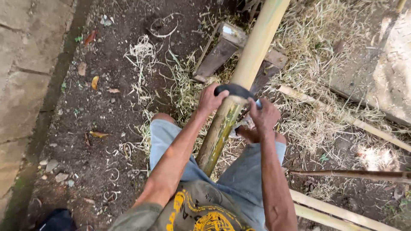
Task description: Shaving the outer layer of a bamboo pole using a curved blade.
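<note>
- While the left hand and right hand gripped a curved dark blade, fingers curled tight on its ends.
- Blade lay across a bamboo pole.

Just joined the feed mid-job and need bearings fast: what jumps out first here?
A long bamboo pole runs from top centre down between the person's knees. Both hands grip a curved dark blade laid across it, the left hand on one end and the right hand on the other. Pale shavings litter the dirt around a wooden block.
</note>
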